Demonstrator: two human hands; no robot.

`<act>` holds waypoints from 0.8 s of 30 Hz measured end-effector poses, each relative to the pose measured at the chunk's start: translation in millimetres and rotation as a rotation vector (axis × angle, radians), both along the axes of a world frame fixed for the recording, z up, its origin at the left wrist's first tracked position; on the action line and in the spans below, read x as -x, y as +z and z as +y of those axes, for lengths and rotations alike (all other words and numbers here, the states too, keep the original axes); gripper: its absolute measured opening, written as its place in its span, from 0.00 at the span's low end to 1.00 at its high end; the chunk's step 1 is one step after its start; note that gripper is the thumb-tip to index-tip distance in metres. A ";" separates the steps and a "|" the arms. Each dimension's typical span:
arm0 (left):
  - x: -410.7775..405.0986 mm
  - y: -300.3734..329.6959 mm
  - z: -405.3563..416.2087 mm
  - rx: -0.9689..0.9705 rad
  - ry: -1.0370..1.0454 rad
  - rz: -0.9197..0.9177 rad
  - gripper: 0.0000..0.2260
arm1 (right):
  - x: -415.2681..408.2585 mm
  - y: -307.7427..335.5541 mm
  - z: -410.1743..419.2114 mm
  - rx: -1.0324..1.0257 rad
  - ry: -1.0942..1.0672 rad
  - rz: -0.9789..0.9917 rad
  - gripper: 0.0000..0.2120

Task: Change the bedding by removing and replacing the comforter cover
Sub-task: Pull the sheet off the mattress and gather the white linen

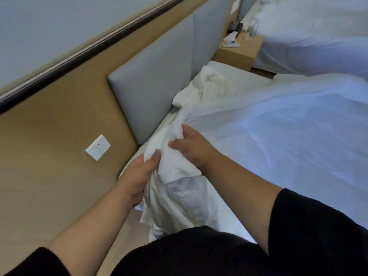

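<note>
We stand at the corner of a bed (229,76) where the white comforter cover (278,120) spreads across the mattress, below grey headboard panels (155,76). Our right hand (191,148) grips its bunched corner from above, fingers curled into the cloth; our left hand (139,176) clutches the same bunch just beside.

The fingers of the right hand (192,148) are buried in the bunched comforter cover (179,188), and the left hand (139,174) shows only its thumb, the rest lying behind the cloth. The small things on the nightstand (242,51) are too blurred to tell. The second bed (318,36) is cut off by the right edge.
</note>
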State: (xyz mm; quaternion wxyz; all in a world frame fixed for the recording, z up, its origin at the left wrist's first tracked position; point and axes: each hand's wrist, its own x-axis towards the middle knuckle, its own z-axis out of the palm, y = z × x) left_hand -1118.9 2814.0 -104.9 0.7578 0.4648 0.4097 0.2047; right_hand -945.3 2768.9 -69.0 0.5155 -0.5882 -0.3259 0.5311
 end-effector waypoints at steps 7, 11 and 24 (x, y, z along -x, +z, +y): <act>27.0 -43.4 46.3 0.124 -0.089 0.146 0.23 | 38.3 -36.0 7.8 0.194 0.209 0.026 0.21; 9.4 -63.9 59.0 0.108 0.000 0.241 0.16 | 27.9 -65.2 -15.1 0.260 0.143 -0.446 0.28; -17.3 -81.2 77.6 0.040 0.023 0.477 0.22 | -36.1 -169.8 -6.4 0.554 -0.021 -0.147 0.14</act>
